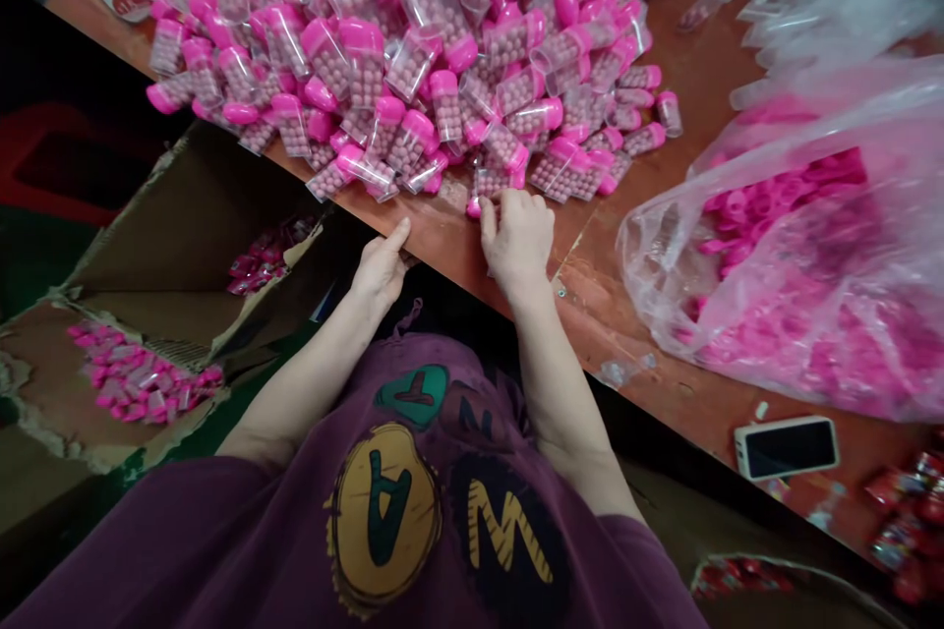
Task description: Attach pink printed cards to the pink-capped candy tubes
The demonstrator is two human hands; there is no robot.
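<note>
Left hand [380, 267] rests at edge of table [449, 234], thumb uppermost, grip unclear; right hand [520, 234] curls beside jar [488, 181] at near side of pile [413, 49], whether grasping, cannot tell.

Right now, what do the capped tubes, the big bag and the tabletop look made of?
Capped tubes: probably clear, glossy plastic; beads show through, highlights streak the walls. Big bag: thin plastic film, likely; translucent, crinkled. Tabletop: painted or laminated board, perhaps; reddish-brown, scuffed; core unclear.

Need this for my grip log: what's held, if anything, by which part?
The right hand is at a pink cap; whether it grips cannot be told. The left hand shows nothing held.
</note>
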